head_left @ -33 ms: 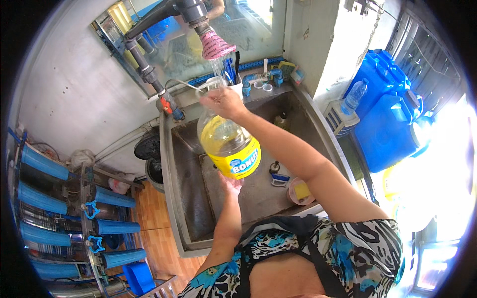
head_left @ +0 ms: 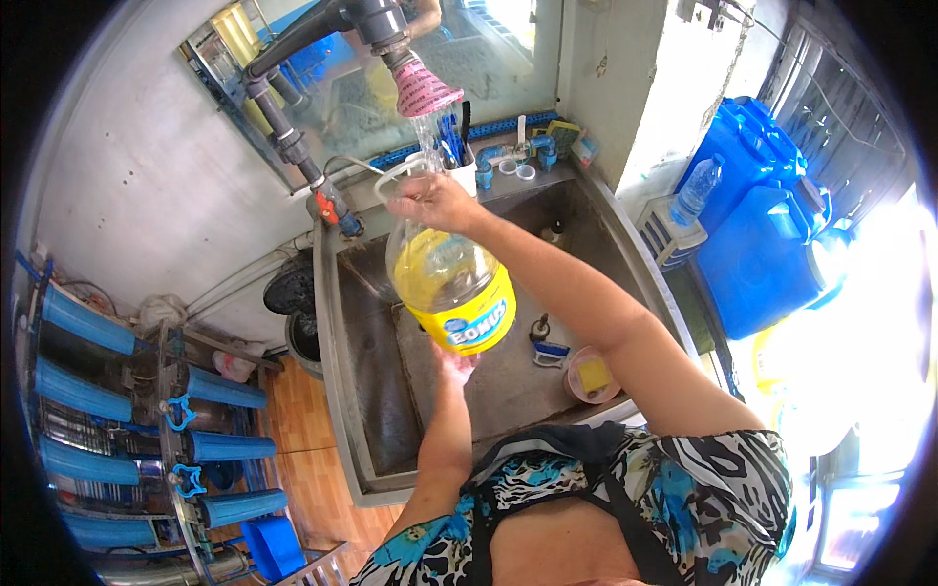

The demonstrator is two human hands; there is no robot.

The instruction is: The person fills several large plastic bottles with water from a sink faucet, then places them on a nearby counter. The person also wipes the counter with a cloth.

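Observation:
A large clear plastic jug [head_left: 451,283] with a yellow label is held tilted over the steel sink [head_left: 327,283]. My right hand [head_left: 435,203] grips it at the neck, by the white handle. My left hand [head_left: 454,363] supports it from underneath, with some fingers hidden behind it. Water runs from the dark pipe spout [head_left: 422,90], wrapped in pink printed material, down to the jug's mouth. In the basin below sit a blue-and-white brush [head_left: 550,354], a small bottle [head_left: 540,330] and a pink bowl [head_left: 604,389] with a yellow sponge.
Blue jerrycans [head_left: 743,273] and a small clear bottle [head_left: 699,190] stand at the right. Blue cylindrical filters [head_left: 83,386] on a metal frame line the left side. A red-handled valve [head_left: 326,203] and a white container [head_left: 462,179] of utensils sit at the sink's back.
The jug has shifted very slightly left and turned a little, along with both my hands. Water is still running.

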